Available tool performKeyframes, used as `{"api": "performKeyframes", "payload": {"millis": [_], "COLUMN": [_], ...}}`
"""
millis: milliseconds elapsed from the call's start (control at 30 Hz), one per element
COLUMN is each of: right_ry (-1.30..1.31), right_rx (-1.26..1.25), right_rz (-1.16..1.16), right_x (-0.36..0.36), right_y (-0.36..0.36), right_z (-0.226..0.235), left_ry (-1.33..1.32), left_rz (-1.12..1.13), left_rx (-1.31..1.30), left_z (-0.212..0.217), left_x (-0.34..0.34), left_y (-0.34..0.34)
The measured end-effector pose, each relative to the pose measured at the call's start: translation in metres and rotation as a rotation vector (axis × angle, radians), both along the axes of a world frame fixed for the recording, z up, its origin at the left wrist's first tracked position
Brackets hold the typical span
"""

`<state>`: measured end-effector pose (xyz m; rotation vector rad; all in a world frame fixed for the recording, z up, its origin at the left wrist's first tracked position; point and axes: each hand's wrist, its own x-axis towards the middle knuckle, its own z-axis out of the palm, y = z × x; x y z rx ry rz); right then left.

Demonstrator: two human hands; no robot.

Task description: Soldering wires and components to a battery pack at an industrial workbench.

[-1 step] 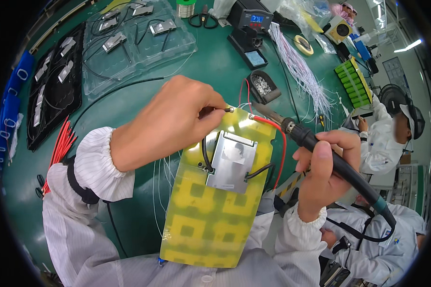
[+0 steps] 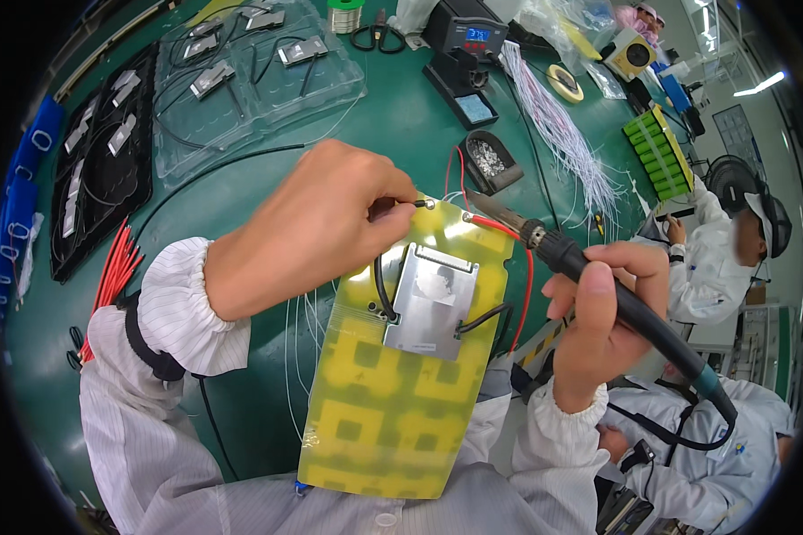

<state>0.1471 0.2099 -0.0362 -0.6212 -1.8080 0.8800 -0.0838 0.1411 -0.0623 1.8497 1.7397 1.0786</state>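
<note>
1. By the left hand (image 2: 330, 218), a black wire (image 2: 382, 290) is pinched near its end; by the right hand (image 2: 598, 339), a soldering iron (image 2: 651, 316) is gripped like a pen.
2. The yellow panel (image 2: 393, 401) is held against the person's front, its top end tilted out over the green table (image 2: 223, 201).
3. On its upper half a silver metal box (image 2: 433, 308) is seated, with the pinched wire led from its left side.
4. The red wire (image 2: 526, 285) appears joined at a shiny spot by the panel's top edge; that side looks done.
5. The black wire's end is placed at a second shiny spot. Whether it is fully fixed cannot be told, so this joint is judged unfinished.
6. The iron's tip is kept near the red wire's joint; contact cannot be made out.
7. Beyond the panel are set a small dark tray (image 2: 500, 181) of silvery bits, a soldering station (image 2: 451, 31) and a bundle of white wires (image 2: 553, 125).
8. Farther left, more metal boxes (image 2: 211, 80) are laid in a clear tray (image 2: 339, 94).
</note>
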Motion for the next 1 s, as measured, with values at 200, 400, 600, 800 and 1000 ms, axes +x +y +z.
{"api": "performKeyframes", "payload": {"millis": [200,400,600,800,1000], "right_ry": [-0.036,-0.067,-0.149,-0.093,-0.103], "right_rx": [-0.016,-0.027,0.016,0.016,-0.014], "right_rz": [0.071,0.106,0.107,0.087,0.115], "right_x": [-0.008,-0.011,-0.012,-0.013,-0.012], "right_y": [-0.003,-0.002,-0.003,-0.001,0.002], "right_z": [-0.008,-0.009,-0.010,-0.010,-0.014], "left_ry": [0.098,0.123,0.104,-0.014,-0.028], "left_rz": [0.013,-0.002,0.014,0.064,0.043], "left_rx": [0.070,0.157,0.150,0.080,0.117], "left_z": [0.000,-0.003,-0.003,0.000,-0.003], "left_x": [0.003,0.005,0.005,0.008,0.008], "left_y": [-0.001,0.000,-0.002,-0.004,-0.002]}}
